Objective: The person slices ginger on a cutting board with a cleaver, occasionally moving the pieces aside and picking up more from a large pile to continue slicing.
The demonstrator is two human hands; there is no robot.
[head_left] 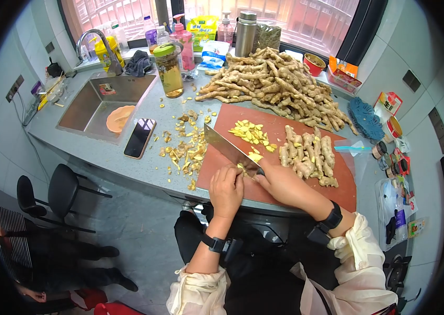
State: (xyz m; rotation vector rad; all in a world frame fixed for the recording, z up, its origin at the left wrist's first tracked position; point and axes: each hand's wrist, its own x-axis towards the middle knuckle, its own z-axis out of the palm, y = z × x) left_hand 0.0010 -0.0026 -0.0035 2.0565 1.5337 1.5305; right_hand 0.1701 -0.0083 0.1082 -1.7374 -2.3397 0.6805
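The left hand [226, 188] has its fingers curled down, pinning a small yellow piece of ginger [244, 167] against the reddish-brown cutting board [280, 126], just below the frame's centre. The right hand [281, 181] is clenched around the handle of a broad steel cleaver [228, 148], whose blade slants up and to the left from the fist, its edge resting beside the left fingertips. Both wrists wear black bands, and cream sleeves are pushed up the forearms.

Just above the blade, in the middle of the board, lies a scatter of pale yellow ginger slices [251, 133]. To the right on the board sits a cluster of peeled ginger roots [308, 154]. Behind the board, toward the upper centre, rises a large heap of unpeeled ginger roots [277, 84] on the grey speckled countertop [127, 163]. Left of the board, ginger peelings [185, 152] are strewn over the counter, and further left lies a black smartphone [139, 137]. In the upper left is a steel sink [88, 102] holding an orange bowl [119, 118]. A tall jar with a green lid [169, 68] stands near the sink.
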